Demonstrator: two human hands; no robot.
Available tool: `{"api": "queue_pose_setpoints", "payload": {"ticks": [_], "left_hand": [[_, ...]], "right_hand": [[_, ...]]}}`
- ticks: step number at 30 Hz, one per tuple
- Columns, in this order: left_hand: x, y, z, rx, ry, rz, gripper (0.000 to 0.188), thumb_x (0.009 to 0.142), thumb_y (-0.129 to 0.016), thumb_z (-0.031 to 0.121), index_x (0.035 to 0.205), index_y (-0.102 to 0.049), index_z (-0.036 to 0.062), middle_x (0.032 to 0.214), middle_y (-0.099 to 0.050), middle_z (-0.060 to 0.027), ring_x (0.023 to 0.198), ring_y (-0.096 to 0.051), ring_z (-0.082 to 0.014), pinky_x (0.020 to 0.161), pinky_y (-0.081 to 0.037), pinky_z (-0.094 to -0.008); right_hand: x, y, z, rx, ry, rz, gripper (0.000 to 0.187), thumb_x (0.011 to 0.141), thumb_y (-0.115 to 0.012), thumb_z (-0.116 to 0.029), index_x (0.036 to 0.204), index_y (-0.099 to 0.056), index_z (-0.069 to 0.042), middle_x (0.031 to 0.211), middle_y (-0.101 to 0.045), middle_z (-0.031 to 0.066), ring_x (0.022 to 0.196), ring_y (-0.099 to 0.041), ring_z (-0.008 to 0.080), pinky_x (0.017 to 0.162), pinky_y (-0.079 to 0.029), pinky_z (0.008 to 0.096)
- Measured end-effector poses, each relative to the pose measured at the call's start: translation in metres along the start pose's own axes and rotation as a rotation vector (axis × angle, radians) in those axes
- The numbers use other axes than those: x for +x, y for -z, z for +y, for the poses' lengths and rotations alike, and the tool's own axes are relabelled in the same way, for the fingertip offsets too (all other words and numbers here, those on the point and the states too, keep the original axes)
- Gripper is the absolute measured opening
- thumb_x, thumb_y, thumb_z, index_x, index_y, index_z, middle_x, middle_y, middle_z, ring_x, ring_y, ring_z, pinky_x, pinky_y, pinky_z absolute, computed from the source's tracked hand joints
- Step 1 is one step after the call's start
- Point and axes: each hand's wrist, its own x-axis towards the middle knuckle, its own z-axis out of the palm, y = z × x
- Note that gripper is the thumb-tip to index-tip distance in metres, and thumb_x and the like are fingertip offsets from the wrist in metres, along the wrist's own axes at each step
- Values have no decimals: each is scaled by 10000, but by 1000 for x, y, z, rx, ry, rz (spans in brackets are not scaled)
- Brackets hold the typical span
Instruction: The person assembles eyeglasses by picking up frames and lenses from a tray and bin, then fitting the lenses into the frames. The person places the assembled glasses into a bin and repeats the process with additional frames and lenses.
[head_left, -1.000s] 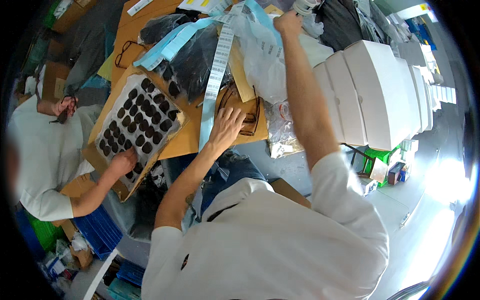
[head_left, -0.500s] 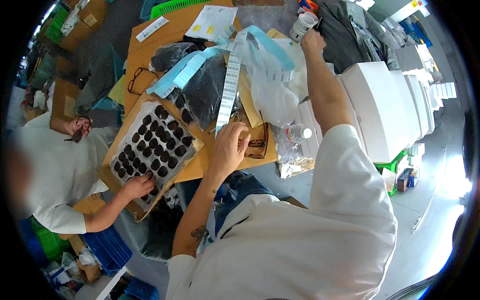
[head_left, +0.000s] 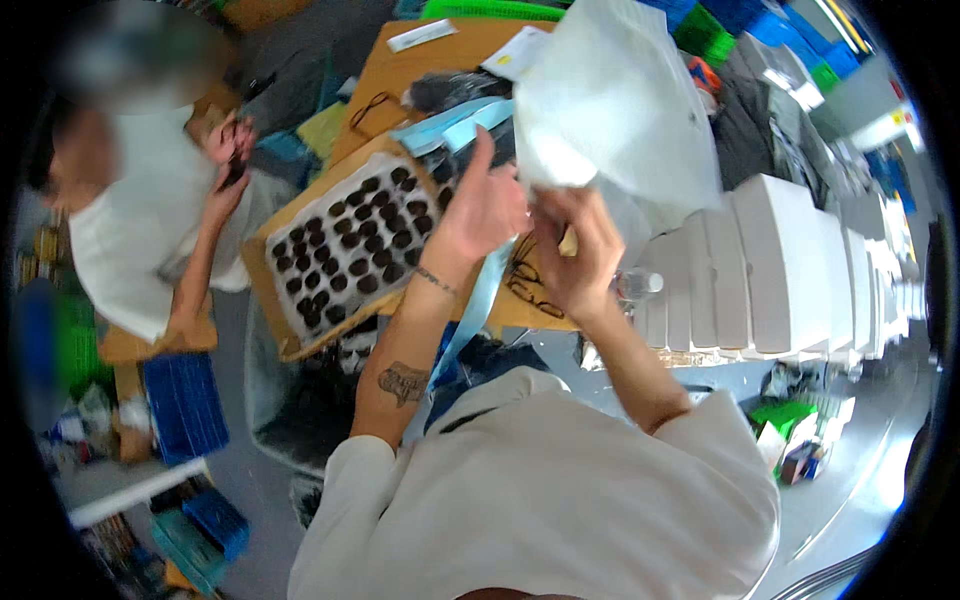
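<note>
My right hand (head_left: 578, 250), fingers bent and a little blurred, pinches the near end of a translucent white plastic bag (head_left: 625, 105). The bag spreads up and away over the table. Beside it, my left hand (head_left: 482, 215) is closed with the thumb pointing up, its fingertips close to the bag's near corner. A pale blue label strip (head_left: 472, 320) comes out below my left fist and hangs toward my lap; the grip itself is hidden. More blue strip (head_left: 470, 125) lies in folds on the table. Dark-framed glasses (head_left: 540, 300) rest under my right hand.
Left stands a cardboard tray (head_left: 262, 285) of dark round pieces, with a co-worker holding a small dark piece (head_left: 235, 172) beyond it. White boxes (head_left: 765, 265) are stacked at right, near a clear bottle (head_left: 640, 284). Another pair of glasses (head_left: 372, 110) lies on the table.
My right hand has come back from the far right to beside my left, and the bag is now raised. The strip hangs lower. The co-worker's hand has left the tray.
</note>
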Motion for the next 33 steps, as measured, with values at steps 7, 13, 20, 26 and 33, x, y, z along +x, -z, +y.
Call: {"api": "queue_pose_setpoints", "payload": {"ticks": [7,13,20,26,33], "left_hand": [[-106,78,-25,729,-404,373,411,880,-638,125,1256,-524,4,1099,-612,-62,963,-578,-151,810,-500,-292],[-154,46,-24,1957,-744,768,304,712,-724,68,998,-648,-1,997,-629,-137,850,-642,-277,701,-534,-336],[-170,52,-1,2494,-775,1061,217,637,-643,32,853,-630,50,848,-550,-49,721,-643,-218,507,-519,-359],[-232,104,31,1184,-916,1009,747,835,-637,429,1366,-336,-1,1311,-468,-227,1280,-405,-337,1084,-314,-445],[-216,122,6,189,-363,603,780,931,-380,623,1466,-296,61,1430,-431,-158,1287,-457,-270,1050,-391,-420]], "right_hand": [[-97,-1,-7,847,-1126,-140,241,892,-558,-219,1011,-567,-10,1079,-612,143,980,-607,227,901,-467,363],[-39,-8,20,832,-935,-483,848,899,-233,-732,1263,-496,-13,1184,-585,149,1088,-562,258,903,-434,401],[-38,-83,-44,539,-491,-783,1048,704,-826,-376,1472,-210,-17,1384,-429,269,1282,-446,369,1042,-382,437],[-62,-122,-7,799,-700,-405,156,939,-595,-100,1065,-635,-18,956,-642,7,854,-569,87,767,-469,251],[-76,-153,46,797,-924,-205,266,972,-557,-174,1141,-583,29,1085,-628,86,975,-563,154,867,-451,303]]}}
